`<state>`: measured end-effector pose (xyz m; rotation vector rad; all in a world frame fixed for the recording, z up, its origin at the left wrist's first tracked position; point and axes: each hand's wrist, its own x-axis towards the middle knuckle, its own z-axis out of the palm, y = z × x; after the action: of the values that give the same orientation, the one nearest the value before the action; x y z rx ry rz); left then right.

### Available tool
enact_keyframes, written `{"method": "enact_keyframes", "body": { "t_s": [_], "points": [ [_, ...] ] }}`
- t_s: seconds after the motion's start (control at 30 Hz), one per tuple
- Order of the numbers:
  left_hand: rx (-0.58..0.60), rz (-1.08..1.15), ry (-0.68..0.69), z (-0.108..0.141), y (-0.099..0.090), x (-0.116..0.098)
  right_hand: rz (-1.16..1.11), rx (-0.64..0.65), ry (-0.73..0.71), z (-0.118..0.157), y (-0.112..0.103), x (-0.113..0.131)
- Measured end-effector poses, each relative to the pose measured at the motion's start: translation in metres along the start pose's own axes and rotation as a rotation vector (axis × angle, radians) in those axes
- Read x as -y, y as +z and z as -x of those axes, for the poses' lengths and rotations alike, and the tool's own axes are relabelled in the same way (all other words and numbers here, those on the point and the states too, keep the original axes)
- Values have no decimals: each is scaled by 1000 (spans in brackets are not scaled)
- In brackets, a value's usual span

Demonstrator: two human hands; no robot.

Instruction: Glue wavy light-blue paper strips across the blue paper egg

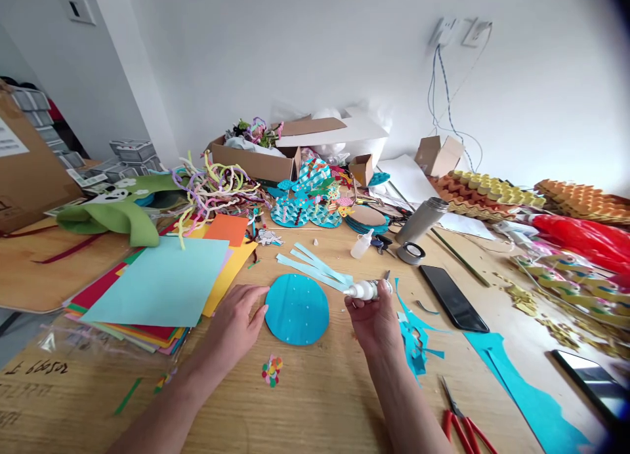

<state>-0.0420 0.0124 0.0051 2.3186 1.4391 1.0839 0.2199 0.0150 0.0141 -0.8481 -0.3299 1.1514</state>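
Evidently, the right hand (377, 316) grips a white bottle (368, 290), thumb and fingers wrapped around it, its tip pointing left above the table (231, 408). At the left rim of a blue, white-dotted disc (296, 309), the left hand (241, 316) has thumb and forefinger spread; I cannot tell whether they press on it. The disc lies flat, well in from the table's far edge. Just nearer the front edge sits a small pile of colourful dots (272, 371); red-handled scissors (461, 418) lie toward the front right corner, coloured paper (162, 283) toward the left edge.
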Motion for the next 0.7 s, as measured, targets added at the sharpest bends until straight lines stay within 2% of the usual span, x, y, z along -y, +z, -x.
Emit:
{"method": "enact_keyframes", "body": {
  "t_s": [0.27,0.7],
  "points": [
    [134,-14,-42,2,3,2,-69,39,48,0,0,-2],
    [226,-16,-82,3,3,0,-124,52,103,1,0,-1]
  ]
}}
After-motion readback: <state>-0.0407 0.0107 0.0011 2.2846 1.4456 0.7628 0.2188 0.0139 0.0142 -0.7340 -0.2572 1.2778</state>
